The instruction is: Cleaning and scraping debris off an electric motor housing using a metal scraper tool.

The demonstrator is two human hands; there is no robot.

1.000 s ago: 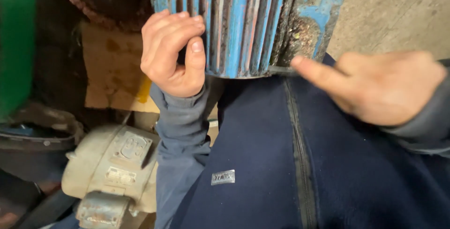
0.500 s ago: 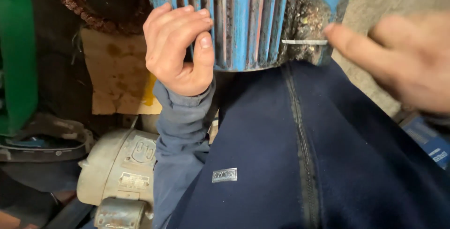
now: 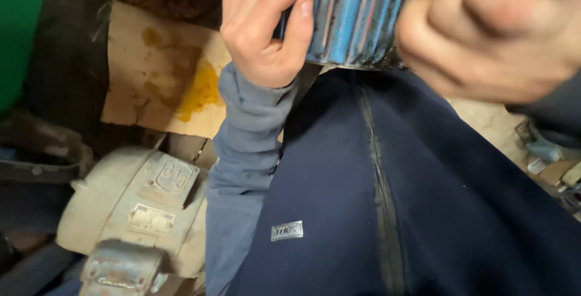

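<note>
Two hands: left hand (image 3: 266, 26) clamped on blue finned motor (image 3: 357, 11), right hand (image 3: 490, 36) blurred, grip unclear, grey motor (image 3: 139, 205) below, stained cardboard (image 3: 163, 72) behind.

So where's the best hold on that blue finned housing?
Judging by its pose, grip the blue housing at its lower rim from the left, as the left hand does: fingers hook into the grooves between the fins, thumb along one. The right hand crowds the other side.

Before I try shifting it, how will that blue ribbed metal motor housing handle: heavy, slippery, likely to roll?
The blue ribbed metal motor housing looks like rigid cast metal, so probably heavy for its size and stiff. Its ribs give the left hand purchase, though dark grime near the right hand suggests greasy, slippery patches. Its curved body might roll if unsupported.
</note>
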